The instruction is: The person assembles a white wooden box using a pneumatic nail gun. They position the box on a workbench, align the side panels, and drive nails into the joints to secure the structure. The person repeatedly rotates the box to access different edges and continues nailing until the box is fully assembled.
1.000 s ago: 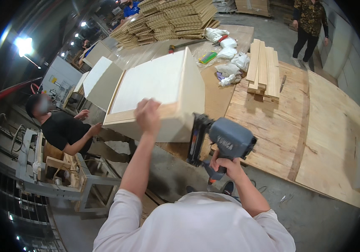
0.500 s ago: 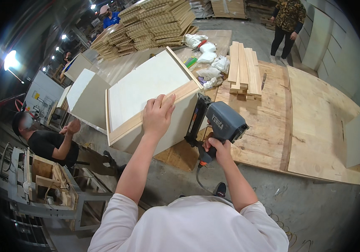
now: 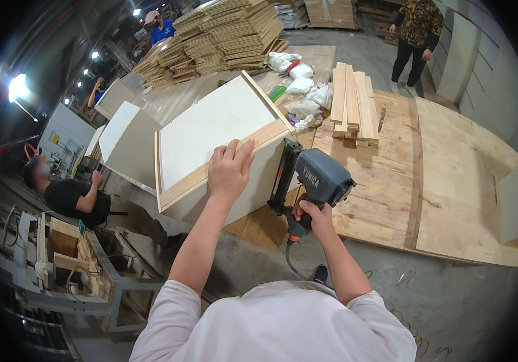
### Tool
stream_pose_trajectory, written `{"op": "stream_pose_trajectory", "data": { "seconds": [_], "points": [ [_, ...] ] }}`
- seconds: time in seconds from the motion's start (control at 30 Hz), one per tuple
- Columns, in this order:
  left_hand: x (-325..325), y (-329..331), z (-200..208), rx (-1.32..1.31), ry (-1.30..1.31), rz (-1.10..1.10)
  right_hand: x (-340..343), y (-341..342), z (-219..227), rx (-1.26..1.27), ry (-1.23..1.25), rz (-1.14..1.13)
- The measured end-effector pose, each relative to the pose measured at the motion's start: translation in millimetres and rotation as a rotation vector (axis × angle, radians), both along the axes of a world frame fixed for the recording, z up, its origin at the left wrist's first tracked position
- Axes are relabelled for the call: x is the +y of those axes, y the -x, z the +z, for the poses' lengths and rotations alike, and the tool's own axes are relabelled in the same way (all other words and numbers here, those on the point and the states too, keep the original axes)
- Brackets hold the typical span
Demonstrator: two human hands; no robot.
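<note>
A pale box-like cabinet edged with wooden strips stands tilted on the bench before me. My left hand is closed over the wooden strip along its near edge, fingers curled onto the top. My right hand grips the handle of a dark grey nail gun, fingers at the trigger area. The gun's nose is close against the cabinet's right near corner; whether it touches, I cannot tell. A hose hangs from the handle's bottom.
On the bench lie stacked wooden strips and white plastic bags. Bundled slats are piled beyond. Another pale cabinet stands left. A co-worker in black is at left, a person in camouflage at far right.
The whole view has shifted slightly. My hands keep their places on the strip and nail gun. The co-worker at left has lowered the raised hand a little.
</note>
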State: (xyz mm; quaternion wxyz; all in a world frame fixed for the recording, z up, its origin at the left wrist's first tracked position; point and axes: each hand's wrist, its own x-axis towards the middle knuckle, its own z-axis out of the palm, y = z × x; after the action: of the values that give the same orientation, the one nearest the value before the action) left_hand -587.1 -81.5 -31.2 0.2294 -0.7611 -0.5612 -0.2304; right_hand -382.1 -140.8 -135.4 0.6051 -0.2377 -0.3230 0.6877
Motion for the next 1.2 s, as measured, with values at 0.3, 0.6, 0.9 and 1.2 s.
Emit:
{"op": "stream_pose_trajectory", "data": {
  "seconds": [0.3, 0.6, 0.9, 1.2],
  "points": [
    [4, 0, -1, 0.002, -0.006, -0.010, 5, 0, 1, -0.051, -0.038, -0.028],
    [38, -25, 6, -0.070, 0.156, 0.065, 36, -12, 18, -0.013, -0.075, -0.042],
    [-42, 60, -3, -0.051, 0.069, 0.169, 0, 19, 17, 0.077, -0.024, 0.135],
    [-40, 59, -5, -0.011, 0.016, 0.163, 4, 32, 16, 0.047, -0.016, 0.171]
  ]
}}
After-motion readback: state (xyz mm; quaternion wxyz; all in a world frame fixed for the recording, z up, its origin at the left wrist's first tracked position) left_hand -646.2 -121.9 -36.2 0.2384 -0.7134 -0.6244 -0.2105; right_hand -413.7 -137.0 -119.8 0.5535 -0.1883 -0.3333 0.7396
